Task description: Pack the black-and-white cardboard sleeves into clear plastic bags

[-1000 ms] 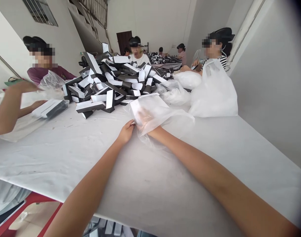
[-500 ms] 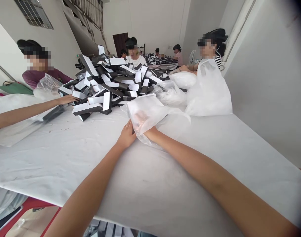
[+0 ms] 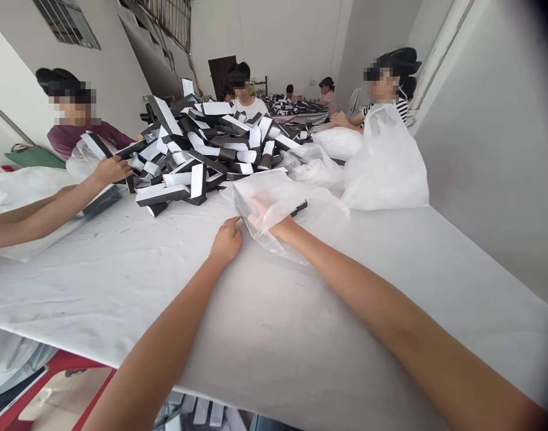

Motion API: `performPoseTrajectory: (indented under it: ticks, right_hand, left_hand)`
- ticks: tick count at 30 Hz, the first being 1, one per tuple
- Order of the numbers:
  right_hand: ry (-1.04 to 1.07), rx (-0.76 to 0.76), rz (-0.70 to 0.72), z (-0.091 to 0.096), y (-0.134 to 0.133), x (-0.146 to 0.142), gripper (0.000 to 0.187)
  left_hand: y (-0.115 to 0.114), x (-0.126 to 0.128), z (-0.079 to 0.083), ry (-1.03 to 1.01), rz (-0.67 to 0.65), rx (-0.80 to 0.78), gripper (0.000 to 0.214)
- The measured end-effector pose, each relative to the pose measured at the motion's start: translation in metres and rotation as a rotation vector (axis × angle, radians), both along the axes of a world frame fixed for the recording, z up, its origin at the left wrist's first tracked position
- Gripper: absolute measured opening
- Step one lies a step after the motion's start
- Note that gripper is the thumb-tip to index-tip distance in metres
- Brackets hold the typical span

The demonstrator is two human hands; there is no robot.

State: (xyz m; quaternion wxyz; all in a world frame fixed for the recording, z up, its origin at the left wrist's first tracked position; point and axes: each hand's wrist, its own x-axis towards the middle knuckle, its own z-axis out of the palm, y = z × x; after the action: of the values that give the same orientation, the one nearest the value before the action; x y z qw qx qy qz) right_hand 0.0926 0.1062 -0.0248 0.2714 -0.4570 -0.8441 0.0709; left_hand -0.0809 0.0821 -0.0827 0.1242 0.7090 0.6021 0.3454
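A translucent plastic bag (image 3: 291,194) lies on the white-covered table in front of me. My left hand (image 3: 227,240) is closed at the bag's near left edge, thumb and forefinger pinching the plastic. Inside the bag's mouth is my right hand (image 3: 261,212), seen only hazily through the film, so its grip and anything in it cannot be made out. A small black piece (image 3: 299,208) shows by the bag, just above my right wrist. Beyond the bag rises a big heap of black-and-white boxes (image 3: 197,179), some long and flat, some rounded.
At left a co-worker's hand (image 3: 114,169) touches the heap's edge, beside another clear bag (image 3: 40,218). A full white bag (image 3: 385,173) stands at right, crumpled plastic (image 3: 316,167) next to it. A red chair (image 3: 67,365) is below the table's near left edge.
My left hand has shifted slightly left and now pinches the bag's edge. The bag's mouth is spread wider around my right hand. The co-worker's hand at left has lifted a box.
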Motion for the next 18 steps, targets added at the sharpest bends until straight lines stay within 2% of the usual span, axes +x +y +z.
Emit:
performPoseTrajectory:
  ticks: [5, 9, 13, 18]
  right_hand:
    - [0.07, 0.055, 0.006, 0.004, 0.012, 0.016, 0.043]
    - [0.086, 0.009, 0.129, 0.002, 0.02, 0.026, 0.037]
    - [0.129, -0.101, 0.191, -0.01, 0.019, 0.019, 0.038]
    - [0.054, -0.089, 0.174, -0.023, 0.018, 0.0, 0.042]
  left_hand:
    - [0.0, -0.002, -0.001, 0.05, 0.01, -0.039, 0.045]
    - [0.001, -0.002, 0.001, -0.061, -0.008, -0.055, 0.042]
    - [0.003, -0.002, 0.002, -0.182, -0.036, -0.034, 0.042]
    - [0.002, -0.001, 0.0, -0.102, -0.052, -0.031, 0.038]
